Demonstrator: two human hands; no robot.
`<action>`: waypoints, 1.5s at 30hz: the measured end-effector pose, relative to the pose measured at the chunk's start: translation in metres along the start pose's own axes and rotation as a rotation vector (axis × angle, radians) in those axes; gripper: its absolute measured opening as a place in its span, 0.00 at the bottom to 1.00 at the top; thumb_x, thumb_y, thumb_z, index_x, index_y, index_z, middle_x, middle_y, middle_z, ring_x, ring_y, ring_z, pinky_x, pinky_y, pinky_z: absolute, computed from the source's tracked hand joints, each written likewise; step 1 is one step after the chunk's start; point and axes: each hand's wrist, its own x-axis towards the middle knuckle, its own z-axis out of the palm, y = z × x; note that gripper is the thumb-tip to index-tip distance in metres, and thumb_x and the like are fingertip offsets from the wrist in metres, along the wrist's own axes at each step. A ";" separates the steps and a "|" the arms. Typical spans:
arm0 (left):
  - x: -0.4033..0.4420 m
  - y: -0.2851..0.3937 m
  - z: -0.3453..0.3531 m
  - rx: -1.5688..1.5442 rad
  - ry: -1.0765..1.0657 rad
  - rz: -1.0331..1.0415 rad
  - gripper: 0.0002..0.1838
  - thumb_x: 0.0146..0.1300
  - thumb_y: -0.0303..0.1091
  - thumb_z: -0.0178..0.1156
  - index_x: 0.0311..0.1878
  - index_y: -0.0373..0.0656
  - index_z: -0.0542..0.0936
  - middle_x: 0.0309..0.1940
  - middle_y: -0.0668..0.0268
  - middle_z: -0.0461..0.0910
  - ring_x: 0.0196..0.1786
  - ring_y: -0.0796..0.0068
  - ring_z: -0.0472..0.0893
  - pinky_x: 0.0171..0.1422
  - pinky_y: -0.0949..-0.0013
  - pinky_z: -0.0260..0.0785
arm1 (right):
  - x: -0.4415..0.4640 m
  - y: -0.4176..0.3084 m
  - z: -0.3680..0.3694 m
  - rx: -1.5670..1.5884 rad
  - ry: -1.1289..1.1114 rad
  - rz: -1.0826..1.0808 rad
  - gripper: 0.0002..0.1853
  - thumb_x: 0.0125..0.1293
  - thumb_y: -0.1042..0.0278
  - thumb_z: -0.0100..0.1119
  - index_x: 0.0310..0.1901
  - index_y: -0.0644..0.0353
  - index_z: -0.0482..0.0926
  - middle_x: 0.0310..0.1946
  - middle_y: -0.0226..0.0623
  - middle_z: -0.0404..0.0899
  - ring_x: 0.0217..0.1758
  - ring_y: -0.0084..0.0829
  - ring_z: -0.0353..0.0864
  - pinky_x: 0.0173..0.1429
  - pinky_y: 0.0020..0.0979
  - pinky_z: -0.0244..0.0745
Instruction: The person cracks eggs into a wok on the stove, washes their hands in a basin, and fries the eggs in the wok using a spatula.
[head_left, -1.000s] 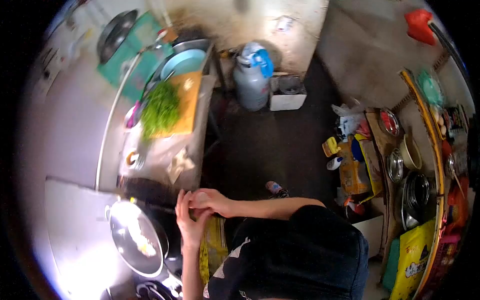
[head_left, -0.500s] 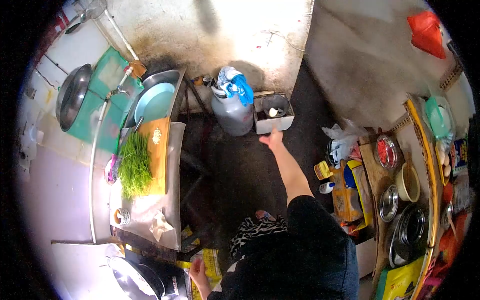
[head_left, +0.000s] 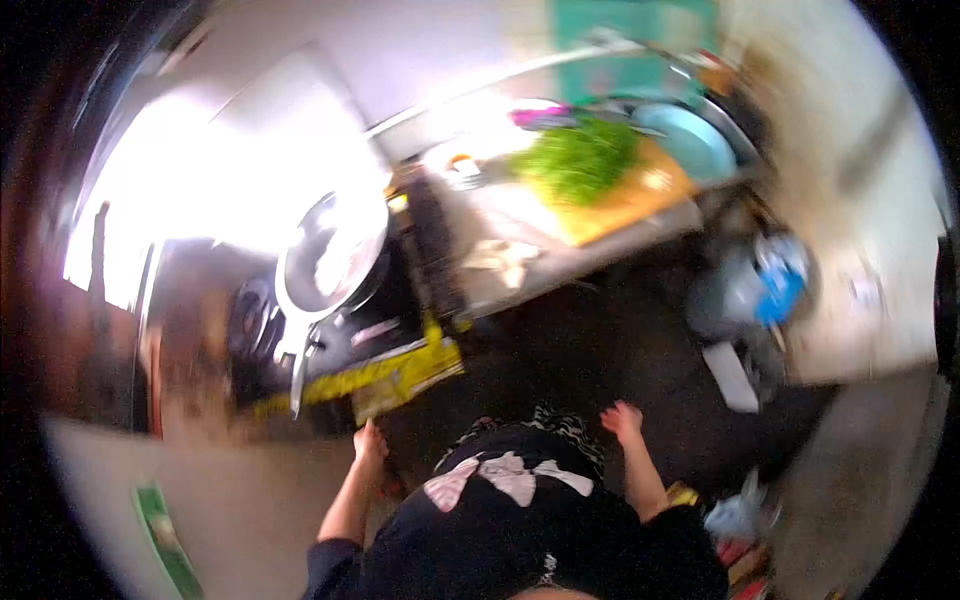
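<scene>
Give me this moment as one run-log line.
left hand: near stove | right hand: hangs free, apparently empty | pan: on stove | greens: on cutting board

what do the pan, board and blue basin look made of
Pan: probably smooth metal, judging by its grey inside and bright rim. Board: likely wood, matte, from its warm yellow tone; blur hides any grain. Basin: perhaps smooth plastic, given its even pale blue, though enamel is possible.
</scene>
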 end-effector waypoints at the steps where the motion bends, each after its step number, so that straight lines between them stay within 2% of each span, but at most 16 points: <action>1: 0.023 -0.006 -0.016 -0.108 0.010 -0.086 0.21 0.67 0.46 0.49 0.19 0.49 0.63 0.11 0.73 0.56 0.11 0.76 0.53 0.16 0.69 0.46 | 0.004 0.016 -0.012 -0.027 -0.028 -0.009 0.22 0.59 0.60 0.56 0.48 0.69 0.67 0.35 0.50 0.76 0.35 0.45 0.81 0.35 0.44 0.80; 6: 0.055 -0.003 -0.074 -0.447 -0.097 -0.134 0.08 0.62 0.32 0.47 0.26 0.47 0.68 0.14 0.73 0.60 0.13 0.79 0.55 0.18 0.71 0.50 | -0.022 0.016 -0.008 -0.085 0.160 0.016 0.20 0.63 0.62 0.49 0.50 0.71 0.66 0.43 0.53 0.73 0.39 0.46 0.80 0.38 0.44 0.81; 7: 0.097 -0.025 -0.107 -0.558 -0.345 -0.175 0.13 0.65 0.43 0.48 0.30 0.46 0.71 0.18 0.71 0.68 0.16 0.78 0.63 0.23 0.70 0.58 | -0.030 0.015 -0.004 -0.095 0.167 0.011 0.20 0.63 0.62 0.49 0.50 0.71 0.66 0.43 0.53 0.73 0.39 0.46 0.80 0.38 0.44 0.81; 9: 0.079 0.009 -0.114 -0.509 -0.275 -0.114 0.23 0.65 0.56 0.46 0.39 0.43 0.73 0.25 0.66 0.76 0.24 0.73 0.73 0.31 0.67 0.67 | -0.044 0.016 0.015 -0.077 0.176 -0.024 0.23 0.63 0.65 0.54 0.55 0.72 0.63 0.41 0.55 0.74 0.32 0.45 0.81 0.32 0.42 0.83; 12: 0.084 0.040 -0.126 -0.538 -0.495 -0.034 0.36 0.61 0.68 0.39 0.46 0.40 0.75 0.37 0.59 0.79 0.34 0.63 0.78 0.43 0.58 0.72 | -0.053 0.015 0.052 -0.113 0.167 -0.024 0.22 0.64 0.65 0.52 0.54 0.72 0.64 0.42 0.55 0.74 0.35 0.45 0.81 0.34 0.43 0.83; 18: 0.068 0.116 -0.115 -0.539 -0.863 -0.030 0.43 0.58 0.71 0.37 0.52 0.35 0.68 0.45 0.50 0.77 0.41 0.56 0.80 0.48 0.55 0.73 | -0.081 0.043 0.117 -0.161 0.068 -0.119 0.22 0.65 0.60 0.50 0.54 0.70 0.65 0.47 0.57 0.72 0.42 0.48 0.80 0.41 0.45 0.80; 22: 0.115 0.104 -0.116 -0.504 -0.874 -0.117 0.42 0.58 0.71 0.37 0.52 0.36 0.69 0.44 0.52 0.78 0.41 0.57 0.80 0.50 0.55 0.73 | -0.109 0.070 0.133 -0.135 0.116 -0.127 0.21 0.65 0.60 0.50 0.53 0.67 0.66 0.43 0.53 0.74 0.40 0.46 0.81 0.39 0.43 0.81; 25: 0.147 0.068 -0.118 -0.339 -0.770 -0.210 0.25 0.67 0.52 0.44 0.49 0.35 0.68 0.40 0.52 0.78 0.36 0.57 0.81 0.45 0.55 0.75 | -0.141 0.080 0.134 -0.172 0.158 -0.139 0.19 0.65 0.62 0.50 0.53 0.63 0.67 0.41 0.50 0.75 0.38 0.44 0.81 0.37 0.42 0.81; 28: 0.123 0.060 -0.093 0.080 -0.575 -0.222 0.16 0.64 0.35 0.46 0.49 0.34 0.67 0.38 0.53 0.78 0.36 0.58 0.80 0.44 0.55 0.75 | -0.156 0.073 0.141 -0.155 0.151 -0.203 0.17 0.63 0.66 0.51 0.53 0.60 0.68 0.39 0.45 0.76 0.37 0.41 0.82 0.35 0.39 0.80; 30: 0.123 0.042 -0.085 0.056 -0.702 -0.227 0.16 0.63 0.33 0.49 0.51 0.36 0.66 0.40 0.53 0.78 0.38 0.56 0.80 0.46 0.55 0.74 | -0.215 0.024 0.207 -0.212 -0.016 -0.292 0.21 0.58 0.70 0.54 0.55 0.58 0.69 0.45 0.39 0.77 0.37 0.33 0.82 0.36 0.30 0.79; 33: 0.118 0.027 -0.066 0.055 -0.819 -0.243 0.17 0.62 0.32 0.51 0.53 0.36 0.66 0.41 0.52 0.77 0.41 0.54 0.79 0.47 0.54 0.74 | -0.326 -0.046 0.317 -0.418 -0.594 -0.566 0.23 0.57 0.77 0.51 0.57 0.59 0.68 0.50 0.38 0.75 0.49 0.28 0.77 0.50 0.27 0.73; 35: 0.103 0.024 -0.044 0.131 -0.832 -0.262 0.16 0.62 0.32 0.49 0.52 0.37 0.66 0.42 0.52 0.77 0.41 0.54 0.79 0.46 0.55 0.74 | -0.415 -0.071 0.371 -0.690 -0.920 -0.882 0.22 0.58 0.81 0.48 0.56 0.62 0.68 0.50 0.38 0.75 0.48 0.27 0.78 0.52 0.27 0.72; 37: 0.093 0.021 -0.023 0.200 -0.851 -0.279 0.18 0.61 0.32 0.51 0.52 0.36 0.66 0.42 0.52 0.77 0.41 0.54 0.78 0.47 0.54 0.74 | -0.488 -0.077 0.391 -0.657 -1.288 -0.940 0.21 0.48 0.69 0.54 0.48 0.62 0.73 0.30 0.48 0.80 0.34 0.40 0.81 0.42 0.34 0.75; 39: 0.087 0.017 -0.011 0.210 -0.811 -0.300 0.21 0.60 0.34 0.55 0.54 0.34 0.65 0.42 0.50 0.76 0.42 0.53 0.78 0.47 0.52 0.73 | -0.559 -0.095 0.403 -1.156 -1.279 -1.100 0.17 0.41 0.71 0.53 0.35 0.70 0.74 0.27 0.56 0.78 0.33 0.53 0.79 0.39 0.43 0.74; 41: 0.143 -0.028 -0.004 0.212 -0.997 -0.383 0.21 0.60 0.35 0.55 0.54 0.34 0.66 0.43 0.49 0.75 0.42 0.51 0.78 0.48 0.51 0.73 | -0.583 -0.086 0.394 -0.773 -1.226 -1.248 0.13 0.42 0.72 0.53 0.31 0.70 0.76 0.27 0.54 0.78 0.33 0.50 0.79 0.39 0.44 0.74; 45: 0.159 -0.072 0.029 0.224 -0.982 -0.364 0.21 0.63 0.38 0.54 0.53 0.33 0.66 0.43 0.48 0.75 0.42 0.48 0.77 0.48 0.49 0.73 | -0.617 -0.117 0.302 -0.854 -1.017 -1.205 0.10 0.45 0.71 0.54 0.29 0.68 0.76 0.26 0.49 0.78 0.30 0.43 0.79 0.35 0.40 0.72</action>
